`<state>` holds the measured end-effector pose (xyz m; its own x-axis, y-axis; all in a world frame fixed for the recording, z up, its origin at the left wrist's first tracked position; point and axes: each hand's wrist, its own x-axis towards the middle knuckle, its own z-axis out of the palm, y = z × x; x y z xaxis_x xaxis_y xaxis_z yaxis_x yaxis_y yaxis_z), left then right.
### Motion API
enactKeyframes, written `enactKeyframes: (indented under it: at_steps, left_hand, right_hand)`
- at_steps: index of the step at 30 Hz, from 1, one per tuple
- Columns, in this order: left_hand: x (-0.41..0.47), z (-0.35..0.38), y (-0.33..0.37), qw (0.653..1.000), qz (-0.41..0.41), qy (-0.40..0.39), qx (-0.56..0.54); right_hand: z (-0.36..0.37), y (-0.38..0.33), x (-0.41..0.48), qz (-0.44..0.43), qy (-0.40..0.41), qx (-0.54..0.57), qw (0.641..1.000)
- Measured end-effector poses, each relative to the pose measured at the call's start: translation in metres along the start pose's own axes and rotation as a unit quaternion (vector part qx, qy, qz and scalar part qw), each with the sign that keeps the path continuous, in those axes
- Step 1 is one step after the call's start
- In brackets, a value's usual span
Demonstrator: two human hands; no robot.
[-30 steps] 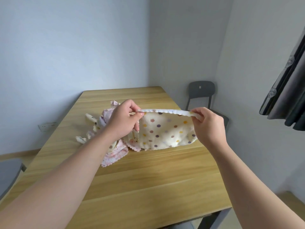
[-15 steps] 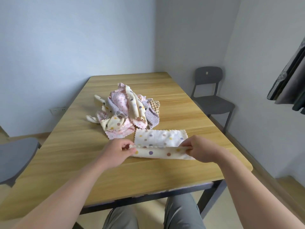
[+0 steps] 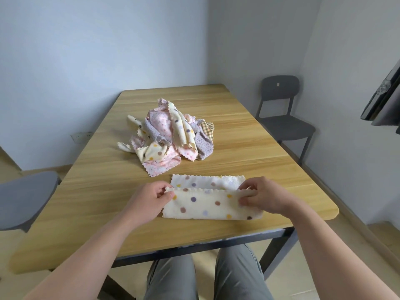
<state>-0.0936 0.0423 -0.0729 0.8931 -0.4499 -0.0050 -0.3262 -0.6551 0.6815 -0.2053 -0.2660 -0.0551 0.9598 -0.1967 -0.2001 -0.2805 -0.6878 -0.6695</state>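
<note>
Through the head camera I am looking down at a wooden table (image 3: 97,202), and the cream dotted cloth (image 3: 212,204) is lying flat on it near the front edge, straight ahead of the person. The near half of the cloth is doubled over the far half, so its zigzag edge is running across the middle while a strip of the paler underside is showing beyond it.

The left hand (image 3: 149,200) is pinching the left corner of the folded-over layer between thumb and curled fingers, with its heel resting on the tabletop. The right hand (image 3: 263,197) is gripping the right corner in the same way, thumb on top and fingers tucked over the edge. Both hands are narrow, closed on the fabric, and the cloth is stretching taut between them.

Just beyond the cloth, a loose pile of cloths (image 3: 171,137) in pink, lilac, cream and check is sitting near the table's middle, apart from the folded piece.

A grey chair (image 3: 281,109) is standing by the right wall, another grey seat (image 3: 23,200) is showing at the left edge, and a dark curtain (image 3: 383,102) is hanging at the far right. The person's grey trousers (image 3: 173,278) are showing below the table.
</note>
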Motion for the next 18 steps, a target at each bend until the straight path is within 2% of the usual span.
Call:
enactKeyframes:
  at_steps: [5, 10, 18]
  left_hand:
    - [0.026, 0.008, -0.006, 0.999, 0.000, 0.036, 0.009]
    - [0.055, 0.019, -0.011, 0.998, 0.010, 0.060, 0.028]
    - [0.075, 0.039, -0.023, 0.990, 0.044, 0.114, 0.076]
  right_hand:
    - [0.005, 0.005, 0.027, 0.009, 0.075, -0.003, 0.997]
    - [0.015, 0.021, 0.053, 0.007, 0.133, -0.054, 0.990]
    - [0.042, 0.049, 0.068, -0.069, 0.234, -0.113, 0.963]
